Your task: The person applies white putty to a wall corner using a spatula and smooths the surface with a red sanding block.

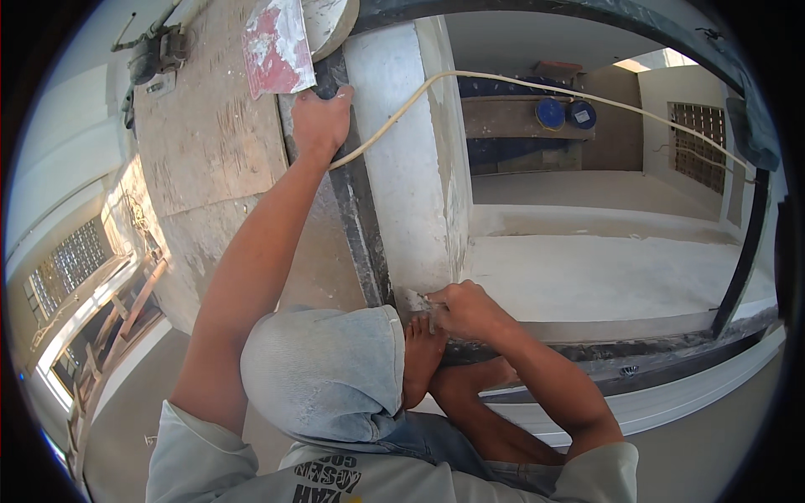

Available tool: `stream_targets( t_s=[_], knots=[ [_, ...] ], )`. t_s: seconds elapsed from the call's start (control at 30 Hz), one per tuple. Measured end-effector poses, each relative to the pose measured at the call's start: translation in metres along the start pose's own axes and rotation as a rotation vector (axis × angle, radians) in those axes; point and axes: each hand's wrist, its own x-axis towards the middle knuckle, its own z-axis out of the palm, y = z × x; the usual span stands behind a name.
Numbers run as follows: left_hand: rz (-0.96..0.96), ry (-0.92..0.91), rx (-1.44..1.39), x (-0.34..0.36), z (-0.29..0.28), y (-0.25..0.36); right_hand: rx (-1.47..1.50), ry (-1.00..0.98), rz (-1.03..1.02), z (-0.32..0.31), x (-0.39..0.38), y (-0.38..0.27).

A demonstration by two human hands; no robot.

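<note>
My left hand [321, 121] is closed at the lower edge of a red, plaster-smeared board [274, 46], seemingly gripping it, over a dark beam [360, 235]. A pale round container [331, 23] is beside the board. My right hand [459, 306] grips a small plaster-coated scraper [419, 299] at the near end of the white plastered ledge [394, 142], just above my bare foot [419, 360]. A cream cable [457, 74] arches from beside my left wrist across to the right.
Plywood [201, 142] lies left, with a dark metal tool [151, 54] at its far end. A dark frame [738, 260] borders the opening on the right, above a lower level with blue buckets [550, 113]. Wooden scaffolding [122, 318] stands at far left.
</note>
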Motion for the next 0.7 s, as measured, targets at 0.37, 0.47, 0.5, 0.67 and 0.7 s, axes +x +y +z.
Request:
stream_targets(
  t_s=[0.37, 0.47, 0.5, 0.67, 0.7],
  knots=[
    [-0.038, 0.037, 0.032, 0.0, -0.01, -0.001, 0.054, 0.666, -0.102, -0.152, -0.042, -0.076],
    [-0.093, -0.027, 0.027, -0.003, -0.012, 0.004, -0.342, 0.119, -0.071, -0.119, -0.024, -0.077],
    [-0.086, -0.028, 0.001, -0.006, -0.008, 0.012, -0.371, 0.043, -0.056, -0.103, -0.005, -0.069],
    [-0.098, -0.059, 0.001, -0.006, -0.014, 0.013, -0.531, 0.245, -0.136, -0.141, 0.06, -0.12],
    [-0.111, -0.092, -0.007, -0.005, -0.017, 0.015, -0.532, 0.362, -0.098, -0.17, 0.057, -0.137]
  ],
)
